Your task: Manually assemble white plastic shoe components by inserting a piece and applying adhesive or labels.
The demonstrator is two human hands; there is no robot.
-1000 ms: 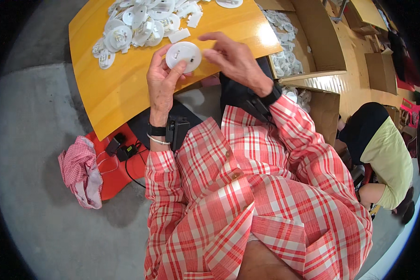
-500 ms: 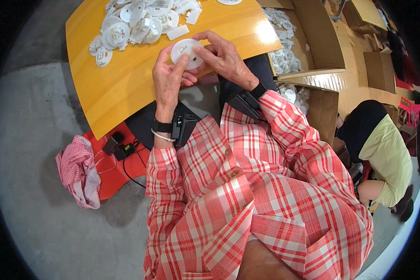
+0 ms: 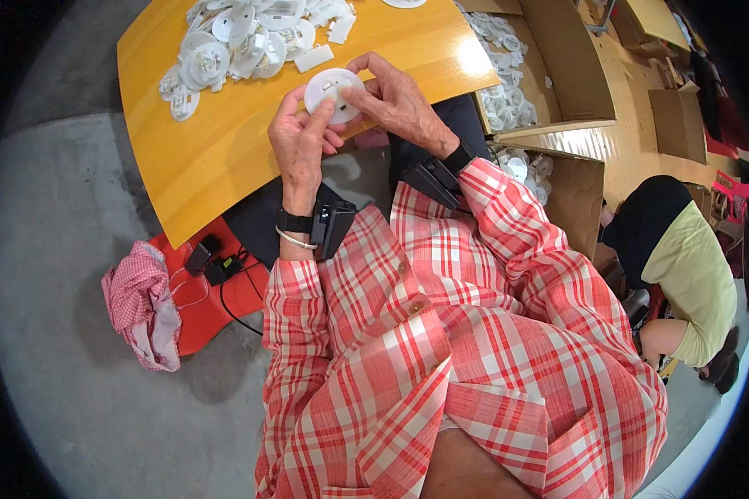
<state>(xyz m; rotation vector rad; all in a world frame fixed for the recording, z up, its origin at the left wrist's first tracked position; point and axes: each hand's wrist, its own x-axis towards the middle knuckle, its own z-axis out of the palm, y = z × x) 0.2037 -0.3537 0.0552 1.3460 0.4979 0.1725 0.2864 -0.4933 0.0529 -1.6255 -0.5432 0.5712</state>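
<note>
Between my two hands is a round white plastic disc point(image 3: 331, 81) with small slots and a dark hole in its face. My left hand point(image 3: 300, 133) grips its left and lower edge, thumb on the face and fingers behind. From the right, my right hand point(image 3: 395, 100) holds it too, with the thumb pressed on the face and the index finger curled over the far rim. The disc is held just above the near edge of the yellow wooden table point(image 3: 200, 158). Beyond it lies a heap of white plastic discs and parts point(image 3: 250, 41).
At right stand cardboard boxes point(image 3: 570, 66) filled with more white parts point(image 3: 508, 100). A red stool point(image 3: 200, 320) at left bears black adapters point(image 3: 216, 262), cables and a pink checked cloth point(image 3: 146, 291). Another person point(image 3: 682, 266) bends down at far right.
Both hands still hold the disc in nearly the same place. My right thumb has shifted slightly on its face, and the wrists have moved a little to the left.
</note>
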